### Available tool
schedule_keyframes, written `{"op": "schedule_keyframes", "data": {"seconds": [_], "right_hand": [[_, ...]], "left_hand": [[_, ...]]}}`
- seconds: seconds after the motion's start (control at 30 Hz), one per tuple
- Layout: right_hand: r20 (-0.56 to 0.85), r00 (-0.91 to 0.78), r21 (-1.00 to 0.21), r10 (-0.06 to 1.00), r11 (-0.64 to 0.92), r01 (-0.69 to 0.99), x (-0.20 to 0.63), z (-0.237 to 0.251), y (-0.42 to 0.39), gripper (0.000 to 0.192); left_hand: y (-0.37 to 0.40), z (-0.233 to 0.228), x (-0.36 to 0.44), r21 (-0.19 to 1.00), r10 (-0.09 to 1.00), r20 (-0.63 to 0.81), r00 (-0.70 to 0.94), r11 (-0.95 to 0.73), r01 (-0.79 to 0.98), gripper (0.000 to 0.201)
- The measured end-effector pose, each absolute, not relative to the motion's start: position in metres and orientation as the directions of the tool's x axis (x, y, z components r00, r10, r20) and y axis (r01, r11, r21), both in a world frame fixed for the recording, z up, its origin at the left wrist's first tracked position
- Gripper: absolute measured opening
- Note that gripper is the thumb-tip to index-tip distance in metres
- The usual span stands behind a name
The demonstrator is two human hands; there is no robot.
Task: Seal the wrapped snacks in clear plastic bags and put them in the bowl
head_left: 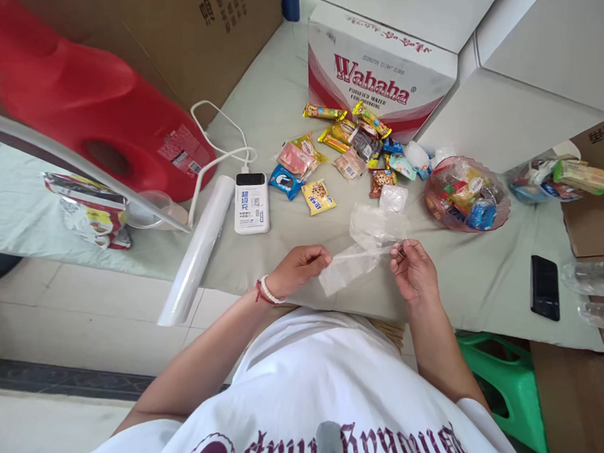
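Between my two hands stretches a thin clear plastic bag (347, 267), crumpled and see-through. My left hand (303, 266), with a white bead bracelet and a red cord at the wrist, pinches its left end. On the other side, my right hand (414, 266) pinches the bag with thumb and forefinger. Another piece of clear plastic (377, 224) lies just beyond it, partly overlapped. A small clear-wrapped packet (393, 198) sits behind that. Farther back is a loose pile of wrapped snacks (356, 139), including a yellow cookie packet (318, 196) and a blue packet (286, 182).
A pink glass bowl (433, 209) of snacks stands right of the pile, before a Wahaha carton (378, 76). At left are a power bank (253, 208), a plastic film roll (198, 252) and a red jug (121, 112). A black phone (545, 288) lies at right.
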State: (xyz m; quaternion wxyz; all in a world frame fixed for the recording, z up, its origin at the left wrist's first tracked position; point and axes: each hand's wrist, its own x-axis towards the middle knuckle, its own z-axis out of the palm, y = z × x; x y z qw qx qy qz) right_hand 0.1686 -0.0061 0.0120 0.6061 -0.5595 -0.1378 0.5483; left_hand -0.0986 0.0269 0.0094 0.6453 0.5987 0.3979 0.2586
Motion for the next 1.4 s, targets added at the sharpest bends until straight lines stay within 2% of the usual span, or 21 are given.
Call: {"op": "schedule_keyframes", "data": {"seconds": [0.1,0.13,0.17,0.2,0.23,0.3,0.37,0.47,0.57,0.63,0.7,0.8,0.87,0.97,1.1,1.17,1.33,1.4], "right_hand": [[-0.428,0.384,-0.818,0.818,-0.170,-0.549,0.169,0.004,0.000,0.044],[-0.410,0.388,-0.817,0.825,-0.144,-0.558,0.167,0.002,0.002,0.043],[-0.391,0.386,-0.818,0.836,-0.124,-0.561,0.165,0.000,0.004,0.043],[-0.371,0.377,-0.824,0.849,-0.113,-0.556,0.162,-0.001,0.005,0.043],[-0.349,0.367,-0.835,0.862,-0.109,-0.539,0.158,-0.001,0.006,0.043],[-0.293,0.367,-0.877,0.883,-0.095,-0.470,0.147,0.000,0.007,0.042],[-0.220,0.396,-0.927,0.891,-0.065,-0.368,0.134,0.003,0.005,0.040],[-0.131,0.382,-0.969,0.915,-0.037,-0.243,0.119,0.008,0.001,0.037],[-0.106,0.375,-0.974,0.921,-0.021,-0.224,0.120,0.012,0.000,0.036],[-0.147,0.414,-0.968,0.898,-0.045,-0.246,0.128,0.011,0.001,0.037],[-0.257,0.423,-0.944,0.869,-0.133,-0.301,0.137,0.006,0.002,0.041],[-0.422,0.406,-0.884,0.811,-0.269,-0.383,0.143,-0.003,0.004,0.043],[-0.454,0.401,-0.870,0.795,-0.299,-0.392,0.143,-0.006,0.005,0.042],[-0.411,0.395,-0.901,0.821,-0.300,-0.313,0.143,-0.005,0.005,0.039],[-0.288,0.417,-0.958,0.862,-0.260,-0.123,0.151,0.000,0.002,0.034],[-0.232,0.436,-0.972,0.869,-0.227,-0.066,0.159,-0.001,0.000,0.033],[-0.216,0.489,-0.974,0.845,-0.222,-0.046,0.181,-0.005,-0.004,0.036],[-0.227,0.480,-0.972,0.847,-0.228,-0.058,0.185,-0.004,-0.004,0.037]], "left_hand": [[0.019,0.017,-0.112,0.948,0.569,-0.162,0.806,-0.137,0.287,0.036],[0.015,0.019,-0.114,0.935,0.492,-0.174,0.853,-0.190,0.300,0.035],[0.011,0.020,-0.113,0.929,0.465,-0.183,0.866,-0.205,0.307,0.038],[0.007,0.021,-0.110,0.928,0.510,-0.185,0.840,-0.189,0.320,0.042],[0.003,0.022,-0.105,0.928,0.618,-0.180,0.765,-0.152,0.341,0.048],[-0.001,0.023,-0.089,0.925,0.864,-0.144,0.483,-0.057,0.376,0.052],[-0.001,0.023,-0.068,0.929,0.966,-0.097,0.242,0.000,0.371,0.045],[0.007,0.015,-0.042,0.956,0.973,-0.129,0.190,0.072,0.284,0.030],[0.018,0.001,-0.032,0.971,0.959,-0.231,0.164,0.216,0.104,0.027],[0.022,-0.006,-0.034,0.970,0.964,-0.236,0.121,0.241,-0.026,0.027],[0.023,-0.010,-0.038,0.968,0.970,-0.225,0.090,0.233,-0.092,0.027],[0.020,-0.012,-0.042,0.967,0.967,-0.247,0.067,0.251,-0.045,0.026],[0.020,-0.011,-0.044,0.971,0.971,-0.238,0.040,0.236,0.041,0.025],[0.023,-0.008,-0.050,0.970,0.982,-0.183,0.051,0.172,0.172,0.023],[0.027,-0.002,-0.067,0.950,0.985,-0.102,0.141,0.054,0.309,0.025],[0.030,-0.001,-0.080,0.931,0.990,-0.073,0.123,0.024,0.363,0.024],[0.038,-0.004,-0.106,0.944,0.979,-0.205,-0.011,0.201,0.262,0.021],[0.040,-0.004,-0.103,0.932,0.968,-0.253,0.005,0.242,0.269,0.024]]}}
